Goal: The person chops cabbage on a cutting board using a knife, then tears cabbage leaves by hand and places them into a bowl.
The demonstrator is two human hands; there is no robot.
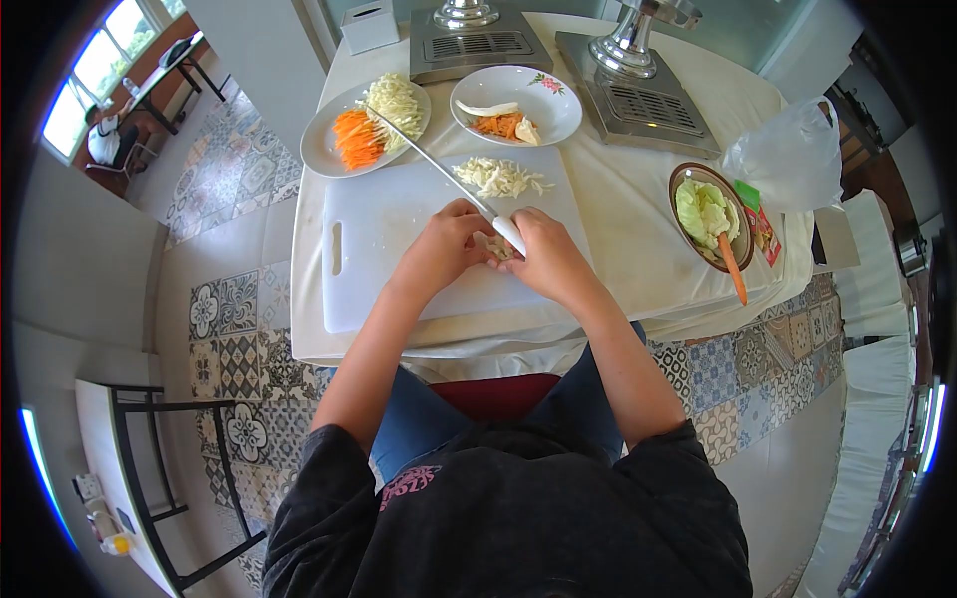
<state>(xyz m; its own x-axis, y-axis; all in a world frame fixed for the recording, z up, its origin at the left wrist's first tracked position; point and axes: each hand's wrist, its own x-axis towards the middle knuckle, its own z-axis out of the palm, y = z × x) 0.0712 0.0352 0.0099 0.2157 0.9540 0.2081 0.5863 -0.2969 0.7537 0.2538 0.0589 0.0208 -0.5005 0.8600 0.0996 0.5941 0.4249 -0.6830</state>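
Note:
A knife (439, 164) with a white handle points up and to the left, its blade tip over the plate of vegetables. My right hand (550, 257) is closed on its handle. Close beside it, my left hand (437, 249) has its fingers curled in, touching small pale pieces (499, 246) between the two hands; what it grips is mostly hidden. Both hands are over the white cutting board (384, 269). Farther up the board lies a heap of pale chopped vegetable (498, 177). Shredded carrot (356, 139) and pale green shreds (394, 103) share a white plate (317, 149).
Behind the board stands a floral bowl (558, 100) with orange shreds and pale pieces. At right, a brown-rimmed bowl (680, 214) holds cabbage leaves (703, 211) and a carrot (732, 267), near a plastic bag (788, 154). Metal stands (648, 105) line the back. Someone sits far left.

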